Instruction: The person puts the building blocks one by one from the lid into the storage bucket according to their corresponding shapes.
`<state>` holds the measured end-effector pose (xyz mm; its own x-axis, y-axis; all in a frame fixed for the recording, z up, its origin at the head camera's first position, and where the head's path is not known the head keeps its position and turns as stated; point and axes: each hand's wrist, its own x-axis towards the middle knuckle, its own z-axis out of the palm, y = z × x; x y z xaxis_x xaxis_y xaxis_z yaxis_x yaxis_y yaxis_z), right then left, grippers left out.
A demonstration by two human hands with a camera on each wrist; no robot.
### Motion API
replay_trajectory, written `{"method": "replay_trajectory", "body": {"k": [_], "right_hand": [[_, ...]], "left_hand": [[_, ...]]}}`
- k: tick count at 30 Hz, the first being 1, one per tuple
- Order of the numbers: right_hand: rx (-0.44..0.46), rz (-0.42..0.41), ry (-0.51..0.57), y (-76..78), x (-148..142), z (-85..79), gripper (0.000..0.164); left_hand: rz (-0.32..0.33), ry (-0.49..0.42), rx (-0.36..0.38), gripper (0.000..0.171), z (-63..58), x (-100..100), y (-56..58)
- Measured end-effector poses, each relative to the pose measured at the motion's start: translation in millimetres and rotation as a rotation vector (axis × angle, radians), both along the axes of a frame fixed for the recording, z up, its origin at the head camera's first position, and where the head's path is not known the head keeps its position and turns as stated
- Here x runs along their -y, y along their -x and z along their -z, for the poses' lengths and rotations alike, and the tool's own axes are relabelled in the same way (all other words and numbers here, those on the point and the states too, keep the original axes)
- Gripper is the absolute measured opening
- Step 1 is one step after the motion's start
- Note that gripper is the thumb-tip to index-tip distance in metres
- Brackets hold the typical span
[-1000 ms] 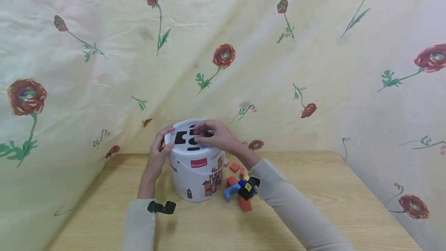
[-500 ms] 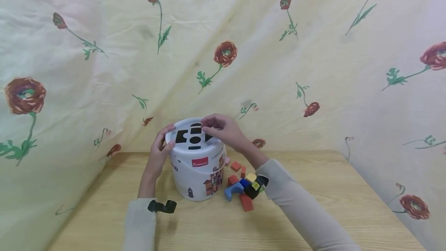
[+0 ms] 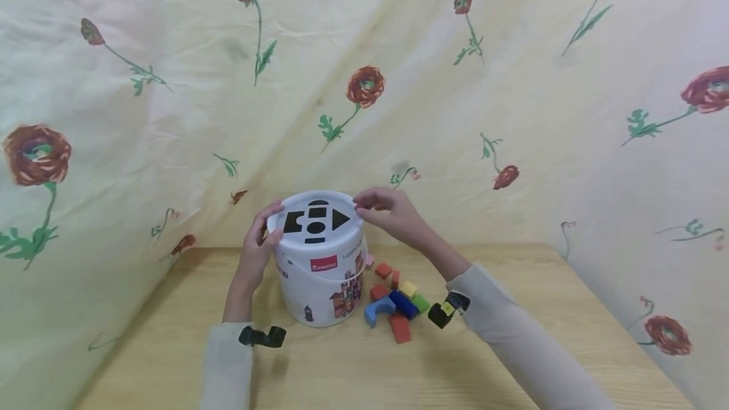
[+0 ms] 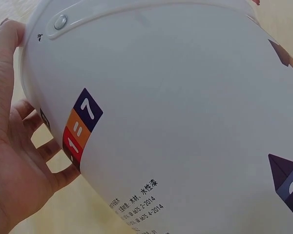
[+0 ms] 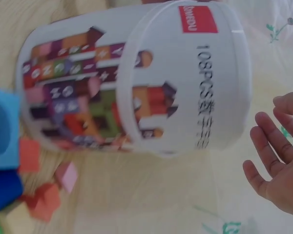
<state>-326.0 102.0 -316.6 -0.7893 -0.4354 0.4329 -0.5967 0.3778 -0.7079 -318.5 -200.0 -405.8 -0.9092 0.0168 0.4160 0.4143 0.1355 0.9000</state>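
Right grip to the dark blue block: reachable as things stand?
Likely yes: the right grip looks empty, the white bucket stands to one side, and nothing covers the dark blue block in the head view. The light blue arch and green block crowd it, so from above looks freer.

Reads OZMEDU in white capitals on the red label [image 3: 324, 264] on the front of the white bucket [image 3: 321, 295]. Adds 108PCS to its right in dark print [image 5: 203, 73], turned sideways in the right wrist view and followed by Chinese characters too blurred to read fully. Spells 1=7 in white on the side in the left wrist view: 7 on a dark blue tile [image 4: 88, 109], the equals sign on an orange tile [image 4: 78, 126], 1 on a red tile [image 4: 72, 144]. Gives near them, in small black print [image 4: 142, 201], the Chinese for wood and water-based paint, then 6675.2-2014 and 6675.4-2014. Bears a Y and a plus sign among blurred characters on the printed block castle [image 5: 83, 92]
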Motion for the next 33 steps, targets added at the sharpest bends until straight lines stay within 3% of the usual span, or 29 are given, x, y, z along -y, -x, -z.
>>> {"method": "replay_trajectory", "body": {"k": [18, 33], "right_hand": [[0.078, 0.042, -0.192, -13.5, -73.4, 64.8, 0.023], [0.062, -0.05, -0.258, -16.1, -86.0, 100.3, 0.017]], "left_hand": [[0.004, 0.013, 0.004, 0.054, 1.7, 0.9, -0.8], [0.013, 0.003, -0.008, 0.051, 0.8, 1.4, -0.8]]}}
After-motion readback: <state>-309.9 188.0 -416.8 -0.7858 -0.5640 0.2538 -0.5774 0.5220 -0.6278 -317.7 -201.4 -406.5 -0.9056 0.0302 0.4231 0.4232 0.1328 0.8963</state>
